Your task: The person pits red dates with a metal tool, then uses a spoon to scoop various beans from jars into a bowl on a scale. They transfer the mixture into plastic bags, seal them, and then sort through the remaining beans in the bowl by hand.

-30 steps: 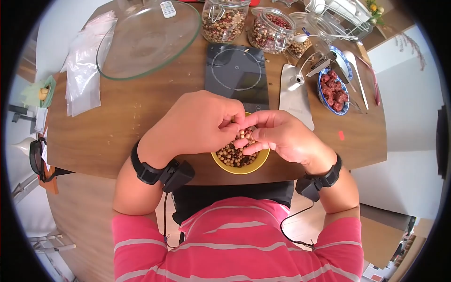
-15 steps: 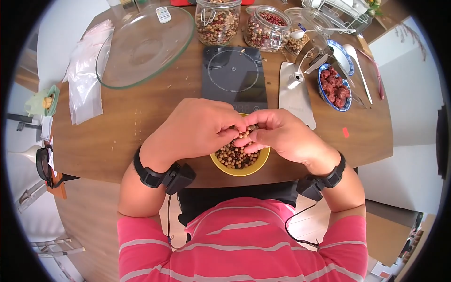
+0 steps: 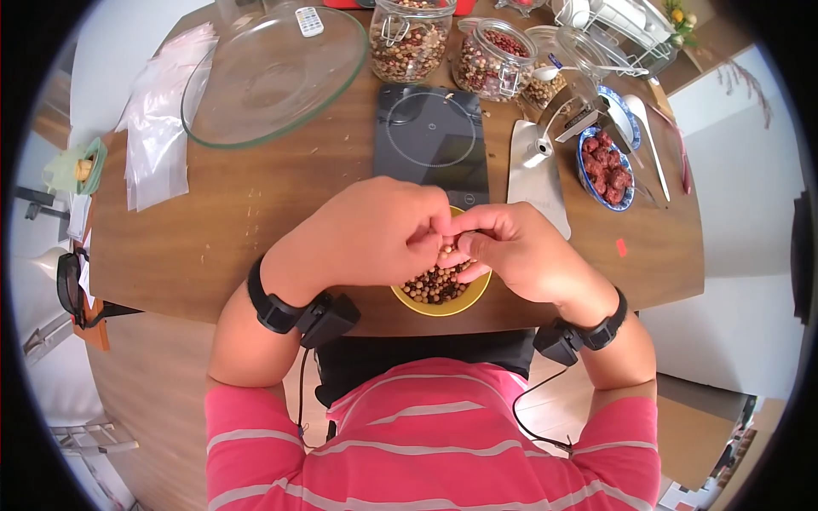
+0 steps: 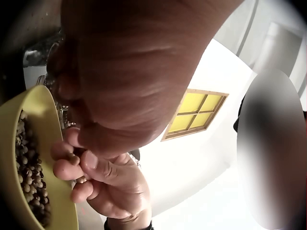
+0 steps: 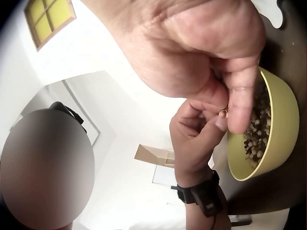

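Both hands meet over a yellow bowl (image 3: 452,308) of mixed dried beans (image 3: 434,285). My right hand (image 3: 524,251) has its fingers curled up and holds a few pale beans; in the left wrist view a bean (image 4: 81,180) shows between thumb and fingers. My left hand (image 3: 366,230) reaches in from the other side, its fingertips pinched together right at the right hand's fingertips. Another small bean (image 5: 223,113) appears at the left thumb tip in the right wrist view. Part of the bowl is hidden under the hands.
A black kitchen scale (image 3: 432,132) lies beyond the bowl, with bean jars (image 3: 409,51) behind it. A metal plate (image 3: 537,183) and a bowl of dark red fruit (image 3: 607,170) stand to the right. Plastic bags (image 3: 158,162) and a large glass dish (image 3: 264,128) are left.
Both hands stay over the bowl with small finger movements. The left hand's fingers have curled in closer against the right fingertips. The head view shifts slightly.
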The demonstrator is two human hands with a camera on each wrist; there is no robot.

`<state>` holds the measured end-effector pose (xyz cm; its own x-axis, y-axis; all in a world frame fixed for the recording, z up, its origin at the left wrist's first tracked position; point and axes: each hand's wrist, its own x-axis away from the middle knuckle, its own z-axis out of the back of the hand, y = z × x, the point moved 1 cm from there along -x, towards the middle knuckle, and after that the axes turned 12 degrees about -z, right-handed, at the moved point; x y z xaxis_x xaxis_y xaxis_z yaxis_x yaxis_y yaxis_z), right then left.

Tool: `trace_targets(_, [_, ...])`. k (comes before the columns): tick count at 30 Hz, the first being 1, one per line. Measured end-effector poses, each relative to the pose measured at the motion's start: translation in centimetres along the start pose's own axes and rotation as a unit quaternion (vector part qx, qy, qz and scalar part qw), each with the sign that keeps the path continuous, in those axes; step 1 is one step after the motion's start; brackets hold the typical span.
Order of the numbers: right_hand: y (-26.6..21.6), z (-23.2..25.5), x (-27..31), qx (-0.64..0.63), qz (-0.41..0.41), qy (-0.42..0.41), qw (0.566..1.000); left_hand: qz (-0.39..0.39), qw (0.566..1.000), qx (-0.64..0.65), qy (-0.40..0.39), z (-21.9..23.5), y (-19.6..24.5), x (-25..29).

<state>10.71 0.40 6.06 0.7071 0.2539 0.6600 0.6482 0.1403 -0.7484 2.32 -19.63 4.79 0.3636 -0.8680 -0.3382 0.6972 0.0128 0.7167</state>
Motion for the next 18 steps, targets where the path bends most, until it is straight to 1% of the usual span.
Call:
trace_targets(1, [0.0,-0.1,0.2,0.020,0.010,0.026,0.999,0.002,1.000,0.000,0.003,0.1,-0.4,0.1])
trace_targets(2, [-0.1,0.0,0.4,0.039,0.020,0.052,0.998,0.047,0.997,0.065,0.017,0.0,-1.0,0.3])
trace_targets(3, [-0.1,0.1,0.5,0.041,0.019,0.050,0.998,0.090,0.987,0.131,0.032,0.1,-1.3,0.2])
trace_targets(4, [-0.1,0.2,0.6,0.037,0.018,0.045,0.998,0.091,0.987,0.131,0.035,0.5,-1.3,0.1])
trace_targets(5, [-0.1,0.3,0.6,0.033,0.017,0.040,0.999,0.174,0.953,0.244,0.039,0.9,-1.1,-0.1])
trace_targets(6, [-0.2,0.4,0.6,0.034,0.017,0.040,0.998,0.253,0.900,0.353,0.041,1.1,-1.0,-0.2])
trace_targets(7, [-0.3,0.5,0.6,0.012,0.005,0.024,1.000,0.251,0.900,0.354,0.041,0.9,-1.1,-0.2])
trace_targets(8, [-0.3,0.6,0.5,-0.011,-0.006,0.009,1.000,0.251,0.886,0.386,0.055,0.5,-1.3,-0.2])
trace_targets(9, [-0.1,0.9,0.4,-0.010,-0.006,0.010,1.000,0.250,0.871,0.418,0.070,0.3,-1.4,-0.2])
trace_targets(11, [0.8,1.6,-0.1,-0.117,-0.005,-0.041,0.992,0.245,0.865,0.431,0.079,0.0,-1.4,-0.2])
trace_targets(13, [1.1,1.8,-0.2,-0.125,-0.005,-0.047,0.991,0.240,0.858,0.446,0.087,-0.2,-1.4,-0.2])
trace_targets(15, [1.3,1.9,-0.3,-0.134,-0.005,-0.053,0.990,0.250,0.841,0.465,0.118,-0.5,-1.5,-0.3])
trace_targets(18, [1.5,1.8,-0.4,-0.125,-0.006,-0.056,0.991,0.240,0.841,0.470,0.122,-0.6,-1.8,-0.1])
